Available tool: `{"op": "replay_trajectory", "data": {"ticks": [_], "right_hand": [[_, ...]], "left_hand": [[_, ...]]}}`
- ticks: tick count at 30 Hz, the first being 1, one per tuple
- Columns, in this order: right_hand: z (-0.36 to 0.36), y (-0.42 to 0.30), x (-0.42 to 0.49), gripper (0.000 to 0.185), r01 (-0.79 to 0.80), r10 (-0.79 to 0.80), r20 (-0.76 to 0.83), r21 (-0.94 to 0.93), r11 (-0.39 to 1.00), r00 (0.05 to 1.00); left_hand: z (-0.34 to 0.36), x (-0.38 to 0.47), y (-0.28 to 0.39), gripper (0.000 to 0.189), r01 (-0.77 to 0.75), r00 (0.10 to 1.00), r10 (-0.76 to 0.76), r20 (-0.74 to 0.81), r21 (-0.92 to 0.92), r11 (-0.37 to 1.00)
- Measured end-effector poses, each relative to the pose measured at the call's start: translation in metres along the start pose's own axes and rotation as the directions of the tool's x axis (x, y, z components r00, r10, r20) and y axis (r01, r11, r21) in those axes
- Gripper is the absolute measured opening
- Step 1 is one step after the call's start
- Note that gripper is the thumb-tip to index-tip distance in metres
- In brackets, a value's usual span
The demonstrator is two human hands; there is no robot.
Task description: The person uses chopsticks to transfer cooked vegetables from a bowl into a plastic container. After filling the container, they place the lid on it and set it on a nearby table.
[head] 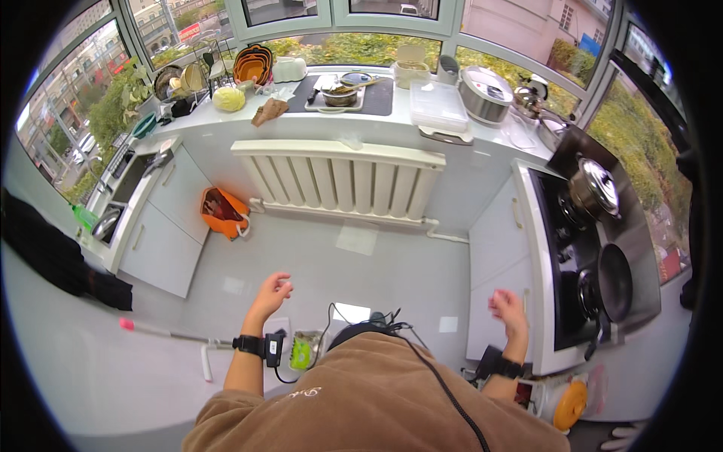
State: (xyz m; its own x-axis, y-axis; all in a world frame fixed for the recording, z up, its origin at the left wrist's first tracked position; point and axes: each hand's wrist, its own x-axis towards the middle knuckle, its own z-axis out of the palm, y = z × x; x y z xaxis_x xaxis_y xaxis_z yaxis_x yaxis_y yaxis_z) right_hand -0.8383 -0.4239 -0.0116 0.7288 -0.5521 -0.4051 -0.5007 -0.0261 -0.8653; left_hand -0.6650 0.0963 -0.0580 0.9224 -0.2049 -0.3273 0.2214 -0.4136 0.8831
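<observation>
My left hand hangs over the floor with its fingers loosely bent, and nothing is in it. On the right, my right hand is half curled beside the cabinet door under the hob; whether its fingers are closed is unclear, and no held object shows. Both wrists wear black straps with small devices. Nearest to my right hand is the gas hob, bearing a frying pan and a lidded pot. Ahead, on the window counter, a small pot stands on a board.
A white radiator spans the wall ahead. An orange bag sits on the floor beside the left cabinets. The sink is at the left. A pole with a pink end lies near my left forearm. A green cabbage and a rice cooker are on the counter.
</observation>
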Motion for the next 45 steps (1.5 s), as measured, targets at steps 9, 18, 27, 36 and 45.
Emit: {"op": "replay_trajectory", "data": {"ticks": [9, 18, 27, 36, 45], "right_hand": [[0.207, -0.269, 0.227, 0.033, 0.221, -0.236, 0.666, 0.108, 0.969, 0.707], [0.387, -0.374, 0.460, 0.030, -0.210, -0.117, 0.494, 0.557, 0.804, 0.862], [0.468, -0.415, 0.579, 0.023, 0.132, -0.217, 0.054, 0.643, 0.754, 0.975], [0.435, -0.488, 0.537, 0.028, 0.617, -0.629, 0.118, 0.128, 0.777, 0.768], [0.466, -0.483, 0.502, 0.017, 0.694, -0.704, -0.015, 0.185, 0.696, 0.710]], "left_hand": [[-0.058, 0.084, -0.004, 0.030, 0.281, 0.872, -0.392, -0.294, -0.354, 0.892], [-0.119, 0.347, 0.054, 0.030, 0.216, 0.929, -0.302, -0.214, -0.348, 0.912], [-0.108, 0.559, 0.174, 0.027, -0.152, 0.963, 0.173, 0.207, -0.112, 0.982], [-0.113, 0.588, 0.170, 0.027, 0.007, 0.975, 0.040, 0.220, -0.208, 0.978], [-0.106, 0.617, 0.200, 0.028, 0.110, 0.972, -0.026, 0.232, -0.356, 0.928]]}}
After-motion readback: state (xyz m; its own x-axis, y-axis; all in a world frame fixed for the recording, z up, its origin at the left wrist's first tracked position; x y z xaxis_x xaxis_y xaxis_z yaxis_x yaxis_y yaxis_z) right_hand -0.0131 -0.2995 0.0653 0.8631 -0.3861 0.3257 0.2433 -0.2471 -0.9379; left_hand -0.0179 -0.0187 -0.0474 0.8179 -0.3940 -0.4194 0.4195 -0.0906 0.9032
